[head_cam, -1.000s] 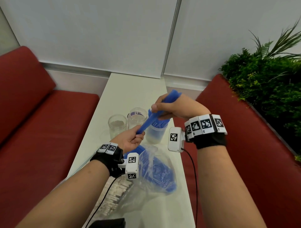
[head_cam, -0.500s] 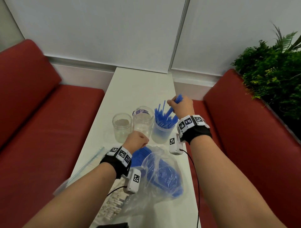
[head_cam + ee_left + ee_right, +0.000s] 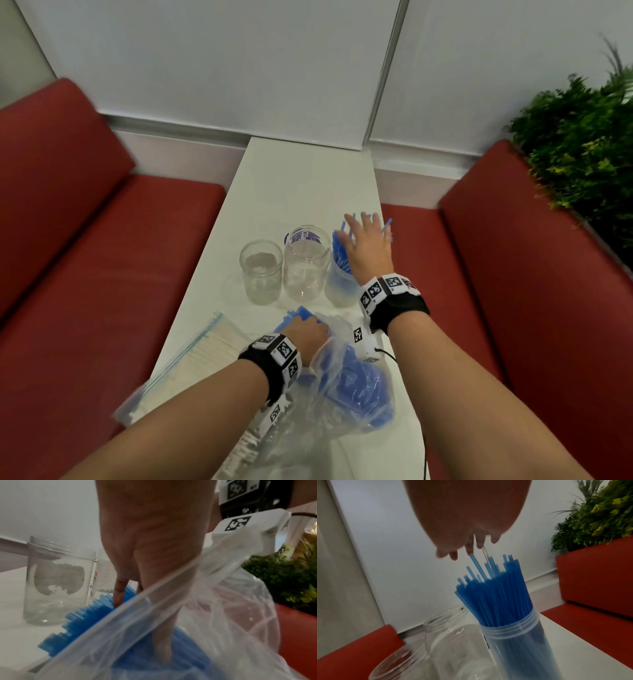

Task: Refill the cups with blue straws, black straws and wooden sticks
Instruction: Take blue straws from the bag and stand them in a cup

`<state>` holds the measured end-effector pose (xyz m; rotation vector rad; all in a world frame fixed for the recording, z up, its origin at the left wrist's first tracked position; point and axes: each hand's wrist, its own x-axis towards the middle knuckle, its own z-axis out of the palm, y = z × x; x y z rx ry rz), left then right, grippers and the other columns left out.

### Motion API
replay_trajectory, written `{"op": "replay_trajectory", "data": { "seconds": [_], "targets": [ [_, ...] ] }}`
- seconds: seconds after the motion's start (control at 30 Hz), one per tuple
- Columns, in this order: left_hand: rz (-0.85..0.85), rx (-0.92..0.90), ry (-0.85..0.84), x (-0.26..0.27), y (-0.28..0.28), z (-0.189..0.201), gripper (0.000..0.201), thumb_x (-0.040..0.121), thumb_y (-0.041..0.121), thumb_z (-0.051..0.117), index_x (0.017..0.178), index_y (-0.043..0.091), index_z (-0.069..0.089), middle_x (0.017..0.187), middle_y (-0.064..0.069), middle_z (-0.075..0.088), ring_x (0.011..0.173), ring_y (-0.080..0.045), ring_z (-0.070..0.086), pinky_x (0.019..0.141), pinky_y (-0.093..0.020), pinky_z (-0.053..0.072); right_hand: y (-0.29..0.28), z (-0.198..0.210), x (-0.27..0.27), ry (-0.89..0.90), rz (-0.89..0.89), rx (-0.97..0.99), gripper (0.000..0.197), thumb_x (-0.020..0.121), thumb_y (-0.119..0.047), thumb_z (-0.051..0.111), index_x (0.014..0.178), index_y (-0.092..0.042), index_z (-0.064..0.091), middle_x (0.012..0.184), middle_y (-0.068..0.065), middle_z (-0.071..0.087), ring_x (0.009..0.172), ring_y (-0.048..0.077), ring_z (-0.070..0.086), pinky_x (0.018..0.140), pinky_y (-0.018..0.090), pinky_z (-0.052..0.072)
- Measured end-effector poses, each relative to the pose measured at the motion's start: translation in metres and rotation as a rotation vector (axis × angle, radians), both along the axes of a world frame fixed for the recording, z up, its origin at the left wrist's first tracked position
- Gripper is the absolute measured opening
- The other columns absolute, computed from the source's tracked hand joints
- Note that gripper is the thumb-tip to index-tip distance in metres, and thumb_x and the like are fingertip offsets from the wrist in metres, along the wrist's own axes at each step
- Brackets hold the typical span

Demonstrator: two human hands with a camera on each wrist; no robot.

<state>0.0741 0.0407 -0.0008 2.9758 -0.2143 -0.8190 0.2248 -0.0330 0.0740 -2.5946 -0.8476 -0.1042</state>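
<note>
— Three clear cups stand in a row on the white surface (image 3: pixel 301 178). Where are the blue straws?

— We see one bundle of blue straws (image 3: pixel 494 595) standing upright in the rightmost cup (image 3: pixel 518 642). The middle cup (image 3: pixel 306 262) and the left cup (image 3: pixel 261 270) hold no straws. A second batch of loose blue straws (image 3: pixel 82 623) lies in and projects from the mouth of a clear plastic bag (image 3: pixel 346 383) just in front of the cups.

— State of the right hand?

— Our right hand (image 3: pixel 368 245) is spread flat over the tops of the straws in the rightmost cup. Its fingertips (image 3: pixel 453 555) are extended; one touches the tip of the tallest straw. The grip is wide and holds nothing.

— And the left hand?

— Our left hand (image 3: pixel 305 334) is at the bag mouth, fingers pointing down into the loose straws. One finger (image 3: pixel 120 593) rests on the projecting straw ends outside the bag; another reaches down inside it. We cannot tell whether the grip encloses any straws.

— Other items?

— A zip bag of wooden sticks (image 3: pixel 202 353) lies on the surface to the left of the plastic bag. Red benches (image 3: pixel 85 246) flank the surface, and a green plant (image 3: pixel 582 144) stands at the right.
</note>
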Motion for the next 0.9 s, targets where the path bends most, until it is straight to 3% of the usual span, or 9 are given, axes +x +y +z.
{"op": "replay_trajectory", "data": {
  "seconds": [0.07, 0.17, 0.27, 0.37, 0.43, 0.63, 0.73, 0.83, 0.9],
  "targets": [
    [-0.007, 0.024, -0.05, -0.002, -0.004, 0.0, 0.04, 0.095, 0.029, 0.055, 0.128, 0.006, 0.053, 0.133, -0.012, 0.054, 0.122, -0.03, 0.05, 0.098, -0.043, 0.04, -0.002, -0.011, -0.005, 0.203, 0.028, -0.172, 0.069, 0.105, -0.053, 0.038, 0.161, -0.018, 0.018, 0.166, 0.01, 0.02, 0.155, 0.031, 0.004, 0.123, 0.05, 0.001],
    [-0.046, 0.072, -0.09, -0.006, -0.008, 0.005, 0.026, 0.097, 0.024, 0.049, 0.112, 0.008, 0.061, 0.117, -0.011, 0.064, 0.111, -0.03, 0.058, 0.093, -0.039, 0.041, -0.009, -0.012, -0.011, 0.19, 0.053, 0.182, 0.063, 0.106, -0.043, 0.042, 0.16, -0.019, 0.021, 0.166, 0.009, 0.02, 0.156, 0.027, 0.0, 0.125, 0.044, -0.001],
    [-0.057, 0.11, -0.086, -0.007, -0.008, 0.011, 0.021, 0.098, 0.017, 0.047, 0.107, 0.005, 0.062, 0.111, -0.012, 0.066, 0.106, -0.03, 0.059, 0.092, -0.04, 0.041, -0.016, -0.002, -0.024, 0.167, 0.006, 0.576, 0.042, 0.108, -0.033, 0.044, 0.148, -0.022, 0.047, 0.153, 0.001, 0.047, 0.15, 0.014, 0.027, 0.122, 0.032, 0.022],
    [-0.054, 0.19, -0.061, -0.006, -0.008, 0.018, 0.02, 0.097, 0.014, 0.049, 0.113, 0.008, 0.059, 0.115, -0.011, 0.065, 0.108, -0.031, 0.059, 0.094, -0.042, 0.041, -0.018, 0.007, -0.044, 0.632, 0.008, 0.8, 0.043, 0.107, -0.046, 0.039, 0.125, -0.018, 0.067, 0.117, 0.001, 0.072, 0.11, 0.007, 0.066, 0.1, 0.03, 0.051],
    [-0.006, 0.216, -0.023, -0.004, -0.008, 0.022, 0.022, 0.097, 0.016, 0.051, 0.117, 0.012, 0.058, 0.119, -0.008, 0.064, 0.111, -0.029, 0.059, 0.096, -0.042, 0.04, -0.021, 0.003, -0.058, 0.82, 0.075, 0.739, 0.052, 0.106, -0.053, 0.033, 0.13, -0.017, 0.063, 0.116, 0.006, 0.071, 0.106, 0.016, 0.069, 0.095, 0.032, 0.056],
    [0.188, 0.103, -0.132, -0.002, -0.002, 0.05, 0.032, 0.102, 0.02, 0.039, 0.124, 0.011, 0.06, 0.128, -0.008, 0.06, 0.118, -0.026, 0.057, 0.094, -0.036, 0.043, -0.041, -0.043, -0.09, 0.997, 0.267, 0.464, 0.071, 0.089, -0.059, 0.043, 0.144, -0.014, 0.051, 0.135, 0.011, 0.061, 0.123, 0.026, 0.061, 0.105, 0.036, 0.051],
    [0.288, 0.039, -0.04, 0.003, 0.0, 0.068, 0.033, 0.102, 0.017, 0.04, 0.128, 0.006, 0.058, 0.128, -0.011, 0.061, 0.117, -0.025, 0.059, 0.095, -0.031, 0.043, -0.049, -0.054, -0.097, 0.962, 0.319, 0.468, 0.059, 0.096, -0.045, 0.047, 0.14, -0.006, 0.056, 0.13, 0.007, 0.066, 0.119, 0.016, 0.063, 0.103, 0.028, 0.049],
    [0.291, 0.062, 0.005, 0.0, 0.002, 0.087, 0.03, 0.1, 0.01, 0.044, 0.124, 0.002, 0.06, 0.123, -0.013, 0.063, 0.114, -0.029, 0.061, 0.092, -0.033, 0.046, -0.052, -0.054, -0.097, 0.903, 0.346, 0.352, 0.031, 0.104, -0.029, 0.053, 0.129, -0.013, 0.061, 0.103, -0.021, 0.07, 0.091, -0.014, 0.061, 0.085, 0.008, 0.044],
    [0.247, 0.087, -0.005, -0.003, 0.005, 0.098, 0.023, 0.097, 0.008, 0.05, 0.112, 0.001, 0.065, 0.113, -0.013, 0.066, 0.102, -0.029, 0.065, 0.079, -0.032, 0.048, -0.053, -0.055, -0.097, 0.914, 0.353, 0.203, 0.036, 0.098, -0.027, 0.066, 0.131, -0.015, 0.061, 0.114, -0.015, 0.07, 0.102, -0.01, 0.061, 0.092, 0.01, 0.043]
  ]
}}
